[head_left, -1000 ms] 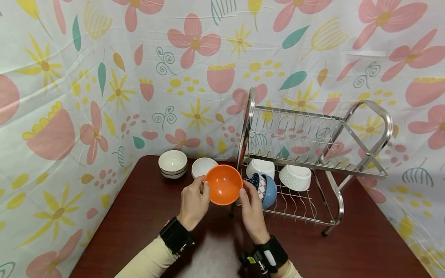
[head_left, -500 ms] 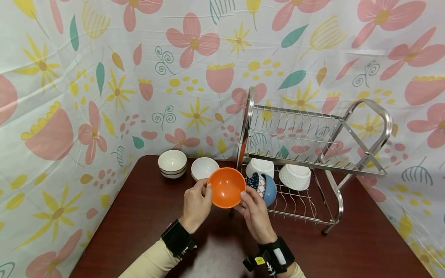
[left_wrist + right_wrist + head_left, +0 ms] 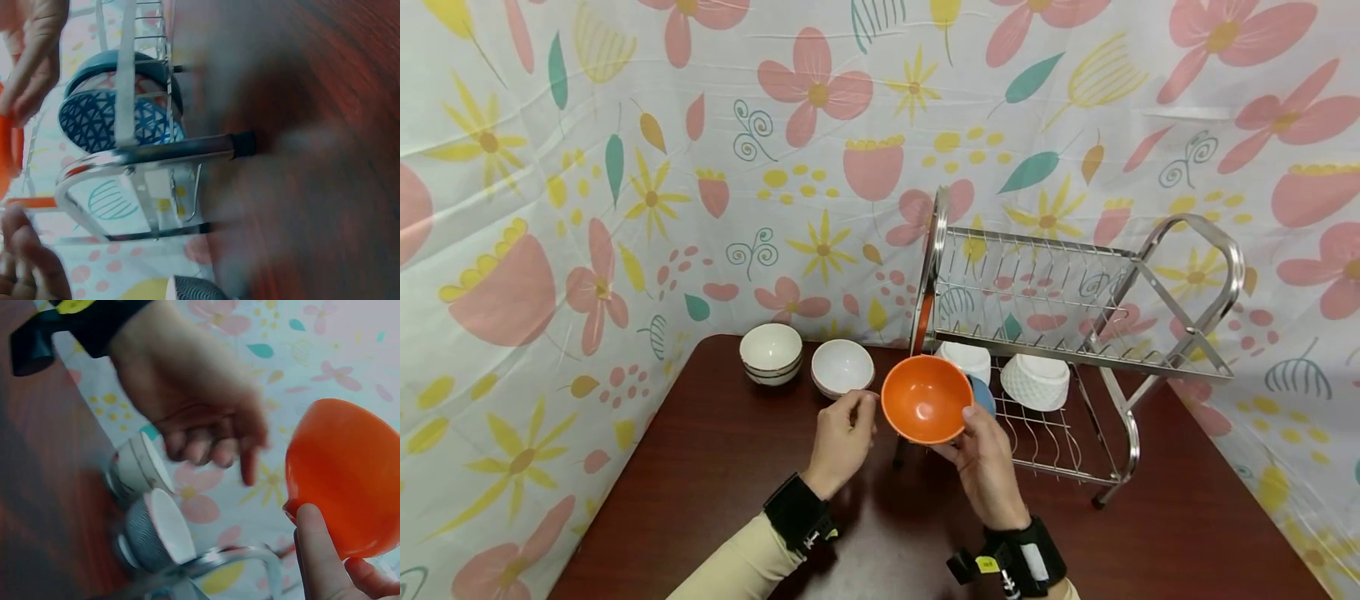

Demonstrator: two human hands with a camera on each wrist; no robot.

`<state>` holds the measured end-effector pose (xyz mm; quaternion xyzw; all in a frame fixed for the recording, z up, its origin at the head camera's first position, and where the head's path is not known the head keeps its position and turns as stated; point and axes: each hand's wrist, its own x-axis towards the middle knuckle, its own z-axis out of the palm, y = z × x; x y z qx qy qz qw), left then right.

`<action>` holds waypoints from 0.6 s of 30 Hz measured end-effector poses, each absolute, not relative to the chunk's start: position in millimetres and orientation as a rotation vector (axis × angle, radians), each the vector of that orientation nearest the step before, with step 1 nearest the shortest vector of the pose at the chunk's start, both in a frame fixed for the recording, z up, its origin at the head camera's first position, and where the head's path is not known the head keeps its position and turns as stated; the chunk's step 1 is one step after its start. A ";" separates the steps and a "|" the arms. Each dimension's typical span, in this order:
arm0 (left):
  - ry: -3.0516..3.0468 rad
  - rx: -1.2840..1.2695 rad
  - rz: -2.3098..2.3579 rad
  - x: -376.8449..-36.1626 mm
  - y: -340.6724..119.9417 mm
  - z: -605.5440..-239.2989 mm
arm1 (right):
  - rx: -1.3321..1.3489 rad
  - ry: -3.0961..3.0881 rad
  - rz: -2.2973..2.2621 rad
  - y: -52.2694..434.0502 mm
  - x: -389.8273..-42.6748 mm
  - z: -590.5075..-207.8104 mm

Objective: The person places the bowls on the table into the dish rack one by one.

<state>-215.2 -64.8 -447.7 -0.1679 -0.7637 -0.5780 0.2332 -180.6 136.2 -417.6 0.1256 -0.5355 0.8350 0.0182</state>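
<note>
- Now my right hand [image 3: 981,454] grips the orange bowl [image 3: 927,398] beside the dish rack [image 3: 1120,417]; my left hand [image 3: 842,437] hangs loosely curled, empty.
- Next, I judge, it needs a free rack slot.

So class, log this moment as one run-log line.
right hand: holds orange bowl | left hand: off bowl, empty | bowl: above table, beside dish rack
</note>
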 end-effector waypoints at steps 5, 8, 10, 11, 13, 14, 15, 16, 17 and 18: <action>-2.241 -0.489 -1.511 -216.1 -49.5 -456.7 | 0.310 -1.607 2.534 149.7 -180.1 -412.8; -2.296 -0.493 -1.533 -216.6 -41.4 -462.2 | 0.291 -1.597 2.491 157.4 -179.6 -411.7; -2.310 -0.487 -1.551 -217.2 -37.4 -466.0 | 0.269 -1.594 2.466 161.4 -179.0 -410.8; -2.311 -0.480 -1.560 -217.7 -36.0 -467.5 | 0.247 -1.596 2.450 163.0 -178.7 -410.2; -2.313 -0.460 -1.563 -218.4 -33.9 -469.8 | 0.189 -1.600 2.422 165.7 -178.5 -408.8; -2.317 -0.446 -1.558 -218.5 -32.9 -470.4 | 0.153 -1.600 2.412 166.9 -178.5 -408.1; -2.319 -0.435 -1.550 -218.9 -32.3 -471.3 | 0.120 -1.594 2.401 167.9 -178.5 -407.3; -2.322 -0.425 -1.541 -219.0 -31.7 -471.4 | 0.087 -1.595 2.387 169.0 -178.5 -406.7; -2.327 -0.415 -1.533 -219.0 -31.0 -471.4 | 0.062 -1.596 2.374 169.9 -178.7 -406.0; -2.328 -0.409 -1.523 -219.2 -30.4 -471.5 | 0.039 -1.592 2.361 170.8 -178.9 -405.5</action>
